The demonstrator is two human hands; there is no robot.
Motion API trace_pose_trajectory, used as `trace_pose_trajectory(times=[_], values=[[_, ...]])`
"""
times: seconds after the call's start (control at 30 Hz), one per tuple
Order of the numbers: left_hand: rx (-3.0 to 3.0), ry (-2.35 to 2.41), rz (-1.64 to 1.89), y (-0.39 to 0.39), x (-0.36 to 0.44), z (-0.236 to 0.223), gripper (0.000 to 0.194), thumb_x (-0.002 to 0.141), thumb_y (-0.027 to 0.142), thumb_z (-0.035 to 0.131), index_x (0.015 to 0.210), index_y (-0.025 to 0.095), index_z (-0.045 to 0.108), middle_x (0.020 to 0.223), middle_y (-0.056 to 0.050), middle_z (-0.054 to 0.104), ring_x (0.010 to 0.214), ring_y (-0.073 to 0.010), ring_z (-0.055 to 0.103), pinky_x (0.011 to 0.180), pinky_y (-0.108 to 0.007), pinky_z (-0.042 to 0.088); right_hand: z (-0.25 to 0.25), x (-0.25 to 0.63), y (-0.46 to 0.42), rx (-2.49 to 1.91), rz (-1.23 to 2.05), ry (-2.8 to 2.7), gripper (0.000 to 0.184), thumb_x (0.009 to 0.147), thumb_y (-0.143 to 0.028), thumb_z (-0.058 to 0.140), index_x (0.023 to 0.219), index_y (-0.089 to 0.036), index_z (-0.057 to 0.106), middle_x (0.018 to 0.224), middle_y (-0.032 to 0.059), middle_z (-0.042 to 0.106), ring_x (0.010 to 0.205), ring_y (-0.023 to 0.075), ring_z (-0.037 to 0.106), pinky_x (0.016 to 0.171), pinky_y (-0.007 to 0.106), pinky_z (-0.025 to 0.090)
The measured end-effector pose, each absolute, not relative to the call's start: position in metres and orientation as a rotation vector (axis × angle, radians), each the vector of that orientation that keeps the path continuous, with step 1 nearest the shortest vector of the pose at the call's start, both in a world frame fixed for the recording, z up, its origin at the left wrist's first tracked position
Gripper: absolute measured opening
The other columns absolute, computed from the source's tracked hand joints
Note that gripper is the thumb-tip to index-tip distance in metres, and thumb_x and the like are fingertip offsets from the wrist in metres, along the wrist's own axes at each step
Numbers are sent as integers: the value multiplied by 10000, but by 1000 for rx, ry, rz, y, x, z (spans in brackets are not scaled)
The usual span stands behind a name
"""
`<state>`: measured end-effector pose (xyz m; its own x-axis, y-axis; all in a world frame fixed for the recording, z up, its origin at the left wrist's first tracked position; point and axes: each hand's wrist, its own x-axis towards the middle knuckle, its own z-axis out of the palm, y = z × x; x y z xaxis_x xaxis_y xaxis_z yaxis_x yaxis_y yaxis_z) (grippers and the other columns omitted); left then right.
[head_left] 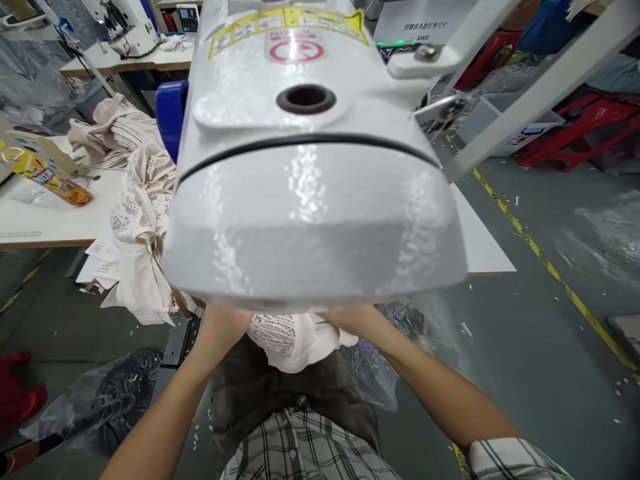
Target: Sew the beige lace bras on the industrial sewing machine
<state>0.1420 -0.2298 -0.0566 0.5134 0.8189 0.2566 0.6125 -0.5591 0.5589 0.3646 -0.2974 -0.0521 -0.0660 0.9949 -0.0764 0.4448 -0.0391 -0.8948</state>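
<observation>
A white sewing machine head (pixel 315 233) fills the middle of the view and covers most of the work below it. Under its front edge hangs a cream bra (pixel 295 340) with a lace panel, above my lap. My left hand (pixel 227 319) reaches in at the bra's left side, showing little more than the wrist. At the bra's right edge is my right hand (pixel 350 316), also cut off by the machine. The fingers of both hands are hidden, so their grip does not show.
A pile of cream lace garments (pixel 145 200) spills off the table at left, beside a drink bottle (pixel 47 177). Another sewing machine (pixel 125 30) stands behind. Plastic bags lie on the floor (pixel 500 373). A red stool (pixel 585 130) and a plastic bin (pixel 505 127) are at right.
</observation>
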Motion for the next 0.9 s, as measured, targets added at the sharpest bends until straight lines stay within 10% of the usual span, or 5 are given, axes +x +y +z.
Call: trace_pose_trajectory(times=[0.9], values=[[2418, 1292, 615, -232, 138, -54, 229, 915, 323, 508, 860, 211, 700, 674, -75, 678, 866, -300, 675, 785, -386, 529, -72, 368, -303, -1512, 1064, -1442, 374, 874, -486, 582, 617, -214, 570, 587, -12, 548, 592, 166, 518, 591, 266, 423]])
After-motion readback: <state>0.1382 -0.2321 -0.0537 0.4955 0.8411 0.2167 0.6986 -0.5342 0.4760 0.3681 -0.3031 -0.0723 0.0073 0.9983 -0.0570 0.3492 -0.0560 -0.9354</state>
